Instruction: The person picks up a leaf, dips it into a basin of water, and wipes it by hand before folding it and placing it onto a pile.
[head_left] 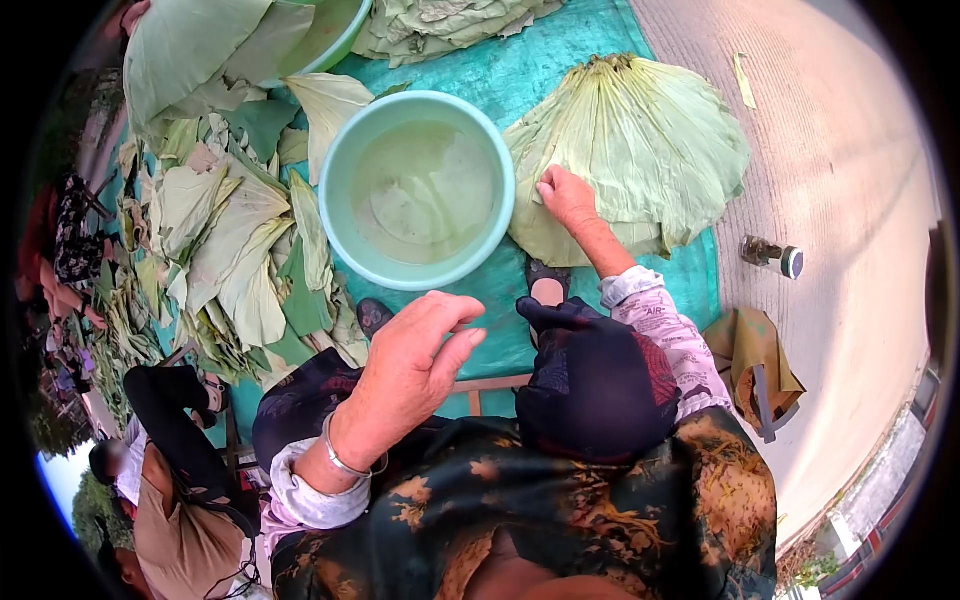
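Observation:
My left hand [415, 350] hangs in the air before my lap, below the basin; its fingers are bent, the thumb stands apart from them, and nothing shows between. Over the left part of a fanned stack of pale green leaves [650, 150] is my right hand [568, 197], its fingers curled closed; what they hold, if anything, is too small to tell. The leaf stems are gathered at the top of the fan. A light green basin [328, 200] of cloudy water stands left of the stack.
Loose leaves [240, 245] lie heaped on the left of the green sheet [695, 275]. Another leaf stack [440, 25] and a second basin [345, 45] are at the top. At right are a jar [770, 255] and a brown bag [745, 350]. Another person [185, 520] sits lower left.

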